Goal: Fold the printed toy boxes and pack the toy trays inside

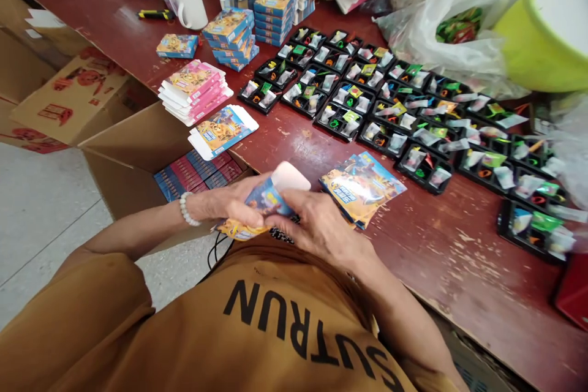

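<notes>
Our left hand (pixel 236 203) grips the blue-and-yellow printed carton (pixel 269 197) beside the red table (pixel 436 239), where squeezing too tightly could crease its white flap (pixel 291 176). Our right hand's (pixel 321 226) fingers pinch the carton's other side; swinging outward, they could knock the blue printed packages (pixel 362 187) nearby.

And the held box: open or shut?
The blue printed box is open at one end: its white flap stands untucked. Other end: cannot tell.
</notes>
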Action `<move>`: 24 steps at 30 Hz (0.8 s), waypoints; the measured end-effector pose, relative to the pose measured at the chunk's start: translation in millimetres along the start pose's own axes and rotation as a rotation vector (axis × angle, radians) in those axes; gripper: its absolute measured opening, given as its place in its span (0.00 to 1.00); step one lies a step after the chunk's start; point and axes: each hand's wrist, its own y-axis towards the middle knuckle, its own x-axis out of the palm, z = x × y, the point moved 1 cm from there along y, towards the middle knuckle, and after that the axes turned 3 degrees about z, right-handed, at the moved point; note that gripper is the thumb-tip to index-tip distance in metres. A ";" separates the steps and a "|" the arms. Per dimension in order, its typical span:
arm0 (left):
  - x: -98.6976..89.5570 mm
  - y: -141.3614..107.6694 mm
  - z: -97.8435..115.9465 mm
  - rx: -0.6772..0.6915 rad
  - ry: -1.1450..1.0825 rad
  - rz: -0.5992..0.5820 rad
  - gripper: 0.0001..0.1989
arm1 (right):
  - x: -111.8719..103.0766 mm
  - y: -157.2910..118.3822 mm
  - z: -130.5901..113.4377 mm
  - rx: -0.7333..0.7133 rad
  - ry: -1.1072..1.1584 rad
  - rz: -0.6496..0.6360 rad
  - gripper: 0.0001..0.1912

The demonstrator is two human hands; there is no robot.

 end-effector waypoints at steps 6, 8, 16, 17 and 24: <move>-0.8 -0.5 -6.6 0.014 -0.402 0.323 0.23 | 16.5 10.7 15.3 0.060 0.090 0.470 0.22; 0.0 2.5 -14.6 0.090 -0.396 0.396 0.23 | 30.8 13.0 21.7 0.148 0.381 0.448 0.26; 6.6 10.0 -47.5 0.263 -0.288 0.562 0.23 | 48.3 14.0 28.9 0.360 0.919 0.541 0.37; 7.8 8.4 -50.7 0.263 -0.270 0.577 0.24 | 47.3 12.3 29.5 0.370 0.944 0.552 0.35; 12.4 -1.4 -71.8 0.230 -0.287 0.549 0.23 | 45.8 -4.7 32.8 0.372 1.115 0.207 0.22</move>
